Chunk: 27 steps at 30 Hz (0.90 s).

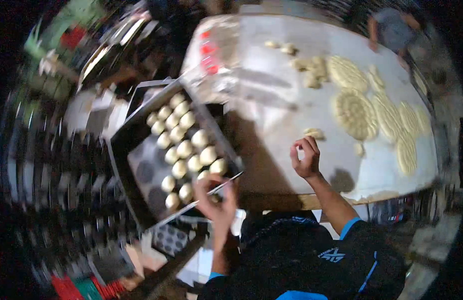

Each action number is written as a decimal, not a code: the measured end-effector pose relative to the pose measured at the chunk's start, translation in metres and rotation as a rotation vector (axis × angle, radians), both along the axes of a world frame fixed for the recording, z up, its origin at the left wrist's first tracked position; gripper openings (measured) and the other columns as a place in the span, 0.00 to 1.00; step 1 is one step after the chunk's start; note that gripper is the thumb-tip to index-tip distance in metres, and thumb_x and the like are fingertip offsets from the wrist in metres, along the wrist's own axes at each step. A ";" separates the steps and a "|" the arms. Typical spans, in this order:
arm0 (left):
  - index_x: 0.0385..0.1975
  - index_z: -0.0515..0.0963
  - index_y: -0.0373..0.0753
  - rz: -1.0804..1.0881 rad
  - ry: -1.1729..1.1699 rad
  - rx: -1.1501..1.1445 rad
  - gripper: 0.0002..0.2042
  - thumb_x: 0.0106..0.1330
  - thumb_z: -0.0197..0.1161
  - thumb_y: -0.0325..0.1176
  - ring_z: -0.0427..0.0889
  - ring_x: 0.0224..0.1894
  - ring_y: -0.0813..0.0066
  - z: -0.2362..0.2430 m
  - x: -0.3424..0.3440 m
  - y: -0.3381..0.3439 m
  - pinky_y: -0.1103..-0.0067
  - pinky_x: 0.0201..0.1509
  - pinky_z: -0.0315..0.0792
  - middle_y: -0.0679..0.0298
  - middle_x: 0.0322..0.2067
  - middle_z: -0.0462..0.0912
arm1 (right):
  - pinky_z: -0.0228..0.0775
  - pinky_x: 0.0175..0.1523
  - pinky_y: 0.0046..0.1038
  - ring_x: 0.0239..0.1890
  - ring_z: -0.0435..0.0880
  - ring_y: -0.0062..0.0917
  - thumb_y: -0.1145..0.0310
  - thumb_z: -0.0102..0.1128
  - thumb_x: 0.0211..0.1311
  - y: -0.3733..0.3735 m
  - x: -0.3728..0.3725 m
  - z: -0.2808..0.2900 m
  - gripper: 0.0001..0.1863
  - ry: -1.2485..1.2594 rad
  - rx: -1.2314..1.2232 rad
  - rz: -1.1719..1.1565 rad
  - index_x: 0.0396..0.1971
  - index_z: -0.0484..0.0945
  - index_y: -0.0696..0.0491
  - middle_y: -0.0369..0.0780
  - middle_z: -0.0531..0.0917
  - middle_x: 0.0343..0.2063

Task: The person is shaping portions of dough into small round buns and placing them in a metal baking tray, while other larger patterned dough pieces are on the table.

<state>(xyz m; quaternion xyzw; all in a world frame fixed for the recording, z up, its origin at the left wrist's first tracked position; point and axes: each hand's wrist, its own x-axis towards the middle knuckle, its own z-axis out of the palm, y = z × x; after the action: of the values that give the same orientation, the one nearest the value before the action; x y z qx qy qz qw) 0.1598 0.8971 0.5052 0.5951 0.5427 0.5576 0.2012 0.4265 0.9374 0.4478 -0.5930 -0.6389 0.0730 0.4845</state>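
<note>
A baker's left hand (pixel 216 202) reaches over the near rim of a dark metal baking tray (pixel 141 172), fingers curled loosely at its edge; whether they pinch anything cannot be told. The tray holds roughly twenty dough balls (pixel 184 149) in two rows along its right side, the left side bare. Its long axis runs from near-left to far-right. The right hand (pixel 305 159) hovers over the floured worktable (pixel 271 100), fingertips pinched together, near one dough piece (pixel 314 133). Beyond lie flat patterned dough rounds (pixel 355 114), still off the tray.
</note>
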 end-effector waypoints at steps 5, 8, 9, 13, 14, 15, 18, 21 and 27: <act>0.49 0.73 0.35 -0.854 0.245 -0.130 0.23 0.53 0.71 0.32 0.78 0.47 0.64 -0.047 0.243 0.085 0.70 0.47 0.74 0.57 0.46 0.79 | 0.67 0.42 0.41 0.33 0.73 0.38 0.70 0.56 0.55 -0.093 0.193 -0.174 0.07 0.779 -0.305 -0.413 0.25 0.73 0.58 0.44 0.74 0.24; 0.58 0.66 0.35 -0.732 0.152 -0.089 0.32 0.53 0.73 0.33 0.73 0.55 0.60 -0.151 0.297 0.220 0.68 0.59 0.68 0.51 0.55 0.73 | 0.63 0.38 0.37 0.29 0.70 0.40 0.70 0.55 0.56 -0.147 0.211 -0.093 0.08 0.014 -0.291 -0.353 0.23 0.70 0.58 0.45 0.69 0.22; 0.61 0.61 0.35 -0.609 0.314 -0.132 0.36 0.54 0.73 0.33 0.71 0.57 0.60 -0.153 0.328 0.274 0.65 0.61 0.66 0.49 0.57 0.70 | 0.62 0.38 0.37 0.29 0.69 0.39 0.70 0.55 0.57 -0.160 0.225 -0.078 0.09 0.094 -0.285 -0.394 0.23 0.69 0.58 0.45 0.68 0.22; 0.59 0.61 0.32 -0.614 -1.036 -0.845 0.31 0.55 0.66 0.27 0.79 0.45 0.61 -0.166 0.355 0.453 0.68 0.51 0.76 0.53 0.49 0.76 | 0.61 0.39 0.40 0.31 0.70 0.40 0.68 0.58 0.53 -0.154 0.246 -0.087 0.09 -0.213 -0.011 -0.563 0.21 0.67 0.53 0.42 0.68 0.22; 0.59 0.61 0.32 -0.622 -1.005 -0.849 0.31 0.55 0.66 0.27 0.79 0.45 0.61 -0.180 0.362 0.471 0.68 0.51 0.76 0.53 0.49 0.76 | 0.61 0.39 0.40 0.31 0.70 0.40 0.70 0.58 0.51 -0.156 0.251 -0.091 0.08 -0.145 -0.160 -0.501 0.22 0.67 0.53 0.42 0.68 0.23; 0.59 0.61 0.34 -0.595 -0.306 -0.580 0.29 0.56 0.64 0.26 0.80 0.44 0.63 -0.185 0.368 0.484 0.67 0.49 0.78 0.54 0.48 0.77 | 0.60 0.39 0.40 0.30 0.70 0.40 0.73 0.58 0.49 -0.156 0.253 -0.091 0.08 -0.079 -0.305 -0.430 0.22 0.66 0.52 0.42 0.68 0.23; 0.60 0.62 0.37 -0.642 0.277 -0.527 0.28 0.57 0.62 0.25 0.81 0.40 0.67 -0.191 0.408 0.479 0.68 0.43 0.79 0.56 0.44 0.78 | 0.60 0.40 0.39 0.30 0.70 0.40 0.76 0.57 0.47 -0.162 0.262 -0.086 0.07 0.092 -0.389 -0.433 0.23 0.67 0.52 0.42 0.69 0.24; 0.43 0.78 0.39 -0.651 0.166 -1.049 0.18 0.55 0.70 0.38 0.78 0.27 0.72 -0.168 0.415 0.448 0.78 0.26 0.71 0.64 0.27 0.79 | 0.59 0.39 0.39 0.30 0.70 0.39 0.76 0.57 0.47 -0.165 0.260 -0.091 0.07 0.113 -0.299 -0.506 0.22 0.67 0.52 0.42 0.69 0.23; 0.36 0.83 0.34 -0.503 -0.318 -0.631 0.23 0.62 0.63 0.53 0.76 0.24 0.77 -0.206 0.233 0.377 0.76 0.28 0.72 0.64 0.28 0.83 | 0.59 0.38 0.38 0.28 0.70 0.37 0.74 0.57 0.48 -0.155 0.251 -0.106 0.06 0.088 -0.224 -0.364 0.21 0.68 0.52 0.40 0.69 0.21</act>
<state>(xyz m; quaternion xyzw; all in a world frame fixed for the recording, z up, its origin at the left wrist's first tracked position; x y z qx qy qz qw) 0.3929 1.2744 0.2993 0.5250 0.4868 0.3828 0.5838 0.6776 0.7827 0.3417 -0.7449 -0.4877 0.0805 0.4482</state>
